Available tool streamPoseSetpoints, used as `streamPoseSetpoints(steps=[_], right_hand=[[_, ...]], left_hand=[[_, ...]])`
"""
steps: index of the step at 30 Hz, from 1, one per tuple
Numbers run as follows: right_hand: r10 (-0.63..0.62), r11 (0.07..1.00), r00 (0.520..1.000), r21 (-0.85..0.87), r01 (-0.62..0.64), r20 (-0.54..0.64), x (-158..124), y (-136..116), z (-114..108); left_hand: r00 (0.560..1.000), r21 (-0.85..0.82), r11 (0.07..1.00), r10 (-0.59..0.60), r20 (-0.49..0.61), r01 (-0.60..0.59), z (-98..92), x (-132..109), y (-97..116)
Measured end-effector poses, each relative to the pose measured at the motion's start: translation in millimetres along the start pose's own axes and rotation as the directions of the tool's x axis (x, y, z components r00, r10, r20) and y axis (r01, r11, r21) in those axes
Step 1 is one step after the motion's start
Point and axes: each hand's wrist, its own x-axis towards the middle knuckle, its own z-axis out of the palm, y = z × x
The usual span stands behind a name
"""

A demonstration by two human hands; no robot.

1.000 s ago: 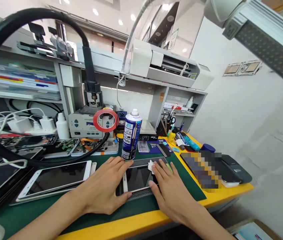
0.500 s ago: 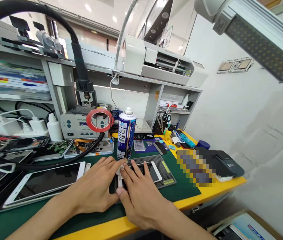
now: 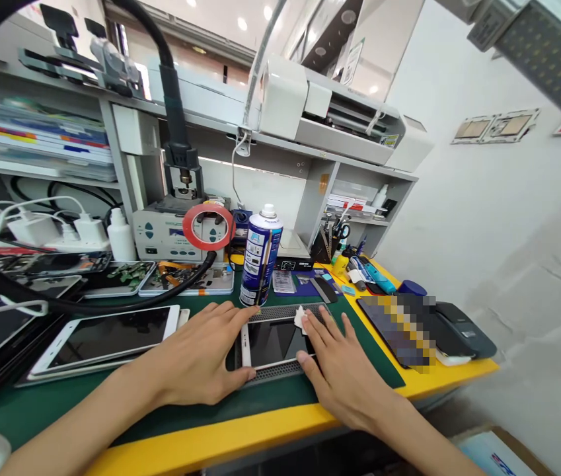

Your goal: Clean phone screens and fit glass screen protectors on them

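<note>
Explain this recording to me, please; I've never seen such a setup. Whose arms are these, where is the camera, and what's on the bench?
There is no machine arm here: these are a person's two bare hands, seen by a camera worn on that person's head, looking forward and down.

A white-framed phone lies screen up on a grey perforated pad, which sits on a green mat. The left hand is spread around the phone's left end. The right hand has a small white wipe, perhaps tissue or cloth, at its fingertips over the phone.

Behind them stands a blue spray can. To the left lies another white phone.
</note>
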Motion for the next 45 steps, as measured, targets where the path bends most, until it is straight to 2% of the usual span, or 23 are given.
streamPoseSetpoints(steps=[4,11,18,28,33,38,42,45], right_hand=[[-0.008,1.000,1.000,-0.008,0.008,-0.009,10.1,-10.4,1.9],[-0.148,0.984,0.989,0.102,0.147,0.009,26.3,-44.9,-2.3],[-0.255,0.950,0.967,0.197,0.244,0.030,41.9,-67.1,-9.5],[-0.250,0.957,0.968,0.158,0.245,0.014,19.8,-71.1,-7.1],[-0.198,0.975,0.980,0.099,0.197,-0.007,10.5,-60.2,-1.6],[-0.097,0.995,0.995,-0.007,0.097,-0.031,-2.0,-23.2,5.8],[-0.018,0.998,0.999,-0.066,0.015,-0.036,-12.7,5.5,8.1],[0.001,0.997,0.999,-0.082,-0.004,-0.032,-15.4,14.5,7.9]], left_hand=[[1.000,-0.020,1.000,-0.012,0.002,0.012,-4.2,-2.6,1.5],[0.998,-0.031,0.999,-0.041,0.039,0.042,-10.4,-3.6,2.4],[1.000,-0.015,1.000,0.002,-0.008,-0.002,-3.3,-3.9,-5.4],[1.000,-0.080,0.997,-0.009,0.011,0.010,-6.2,-3.7,-5.8],[1.000,-0.107,0.994,-0.017,0.027,0.020,-9.8,-3.9,-2.6],[0.994,-0.100,0.992,-0.067,0.088,0.076,-10.4,-4.4,-2.3],[0.996,-0.098,0.993,-0.067,0.051,0.072,-5.9,-4.9,-6.4],[0.998,-0.096,0.994,-0.056,0.036,0.059,-4.9,-4.9,-6.1]])
